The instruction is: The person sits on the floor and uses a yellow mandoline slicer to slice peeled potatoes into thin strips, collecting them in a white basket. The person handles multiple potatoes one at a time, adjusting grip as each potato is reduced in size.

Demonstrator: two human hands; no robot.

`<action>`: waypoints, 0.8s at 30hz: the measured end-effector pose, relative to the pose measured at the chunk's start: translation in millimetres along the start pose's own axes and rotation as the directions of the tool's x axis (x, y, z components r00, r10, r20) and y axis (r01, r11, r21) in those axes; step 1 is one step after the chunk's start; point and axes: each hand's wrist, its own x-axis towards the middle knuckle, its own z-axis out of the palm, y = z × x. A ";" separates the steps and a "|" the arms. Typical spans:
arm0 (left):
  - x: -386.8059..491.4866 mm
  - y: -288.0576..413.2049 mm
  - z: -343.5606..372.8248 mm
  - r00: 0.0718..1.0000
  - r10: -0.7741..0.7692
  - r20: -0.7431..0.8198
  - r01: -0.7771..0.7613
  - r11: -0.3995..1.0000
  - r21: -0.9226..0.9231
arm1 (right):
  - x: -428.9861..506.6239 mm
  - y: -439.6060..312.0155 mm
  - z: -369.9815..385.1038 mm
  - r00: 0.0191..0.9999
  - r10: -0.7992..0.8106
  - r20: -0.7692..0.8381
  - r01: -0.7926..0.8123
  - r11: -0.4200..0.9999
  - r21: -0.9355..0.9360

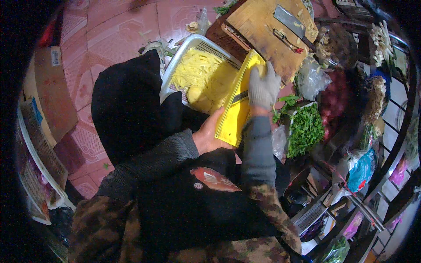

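Observation:
My left hand (212,130), bare, grips the near end of a yellow mandoline slicer (233,116) with a dark blade across its middle. The slicer slants over the right side of a pale plastic basket (194,38). My right hand (264,86), in a whitish knitted glove and slightly blurred, lies on the slicer's upper part, pressing a peeled yellowish piece, probably a potato (260,68), that is mostly hidden. Thin yellow shreds (197,67) fill much of the basket, and a whole peeled potato (196,94) lies among them.
Beyond the basket, a wooden cutting board (263,31) holds a cleaver (289,21) and a peeler (284,39). To the right are a clear plastic bag (312,79) and a container of chopped green herbs (306,130). A cardboard box (54,88) stands at far left on the tiled floor.

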 end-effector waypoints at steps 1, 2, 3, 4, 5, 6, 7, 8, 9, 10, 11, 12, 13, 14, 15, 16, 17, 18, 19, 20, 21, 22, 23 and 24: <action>-2.4 0.8 2.0 1.000 -0.008 0.005 0.008 1.000 -0.019 | -18.7 1.6 -15.6 0.995 -0.099 -0.016 0.099 0.995 0.015; -3.6 0.2 1.1 1.000 -0.015 0.008 0.015 0.999 -0.042 | -43.3 -4.7 -34.7 0.997 -0.009 0.079 0.007 1.000 0.028; -3.3 -2.2 -1.5 0.999 0.024 0.031 -0.022 0.997 -0.068 | -72.0 -1.6 -44.9 0.994 -0.098 0.050 0.096 0.995 0.036; 0.5 -4.7 -3.2 0.997 0.047 0.059 -0.042 0.996 -0.085 | -102.3 -3.6 -58.1 0.995 -0.080 0.058 0.077 0.996 0.045; 3.4 -7.2 -4.9 0.994 0.075 0.085 -0.066 0.992 -0.107 | -129.6 0.8 -61.0 0.994 -0.074 0.078 0.067 0.994 0.082; 9.7 -9.7 -6.7 0.989 0.129 0.073 -0.125 0.990 -0.064 | -147.5 -1.9 -56.7 0.992 -0.100 0.077 0.098 0.995 0.032; 11.0 -11.1 -12.1 0.991 0.124 0.059 -0.120 0.991 -0.057 | -156.7 -4.1 -52.9 0.989 -0.128 0.081 0.129 0.991 -0.018; 10.6 -12.4 -18.7 0.992 0.120 0.043 -0.118 0.992 -0.051 | -151.8 -2.7 -46.0 0.989 -0.144 0.034 0.145 0.989 -0.038; 5.3 -11.2 -16.9 0.993 0.114 0.024 -0.113 0.993 -0.042 | -138.4 -4.9 -34.9 0.988 -0.156 -0.012 0.155 0.986 -0.057; -5.6 -5.2 -0.9 0.998 0.052 -0.041 -0.053 0.998 -0.031 | -124.9 -6.4 -25.2 0.984 -0.167 -0.059 0.162 0.983 -0.086; -8.0 -5.1 1.0 0.998 0.035 -0.056 -0.037 0.999 -0.035 | -107.2 -10.5 -18.9 0.986 -0.161 -0.049 0.156 0.982 -0.106; -7.7 -2.9 2.2 0.997 0.031 -0.068 -0.033 0.999 -0.031 | -90.3 -8.1 -6.2 0.986 -0.156 -0.055 0.150 0.984 -0.101; -8.2 -1.6 5.8 0.997 0.003 -0.080 -0.005 1.000 -0.022 | -73.5 -5.0 0.9 0.989 -0.132 -0.065 0.124 0.986 -0.109; 0.8 -6.7 -13.5 0.993 0.017 -0.113 -0.013 0.999 0.037 | -57.1 -6.0 7.4 0.996 -0.084 -0.037 0.080 0.991 -0.110; -2.0 -5.0 -7.0 0.996 0.011 -0.088 -0.008 1.000 0.030 | -39.6 -6.4 11.6 1.000 -0.028 -0.014 0.026 0.993 -0.116; -8.2 -2.3 4.7 0.998 0.007 -0.056 -0.005 1.000 0.022 | -21.7 -8.4 14.6 1.000 0.022 0.006 -0.021 0.992 -0.125; -11.6 -1.0 13.1 1.000 -0.004 -0.021 0.005 1.000 0.021 | -2.3 -10.5 14.4 0.997 0.072 0.016 -0.070 0.991 -0.117; -4.4 -2.6 -0.4 1.000 0.008 0.006 -0.008 0.997 0.074 | 14.1 -4.9 18.1 0.997 0.069 0.035 -0.063 0.988 -0.140; 2.6 -9.4 -9.8 0.996 0.083 0.024 -0.085 0.988 0.131 | 25.0 -1.4 20.5 0.996 0.060 0.059 -0.050 0.986 -0.159; 8.0 -16.6 -19.7 0.986 0.164 0.041 -0.169 0.969 0.180 | 23.8 -3.0 17.4 0.998 0.036 0.044 -0.030 0.992 -0.119; 4.6 -10.7 -12.6 0.996 0.090 0.020 -0.092 0.991 0.096 | 16.5 -1.1 9.4 1.000 0.018 0.024 -0.016 0.996 -0.086; 0.8 -4.8 -4.6 1.000 0.012 0.000 -0.012 1.000 0.013 | 6.5 4.1 -0.7 1.000 0.004 0.005 -0.003 0.998 -0.056; -0.7 -2.1 -1.8 0.999 0.012 0.030 -0.011 1.000 -0.028 | -11.9 17.9 -3.9 0.992 -0.120 -0.034 0.122 0.991 0.054; -1.2 -2.7 -0.7 0.998 0.008 0.056 -0.004 0.997 -0.072 | -38.9 4.8 -28.5 0.998 -0.032 0.047 0.030 0.998 0.047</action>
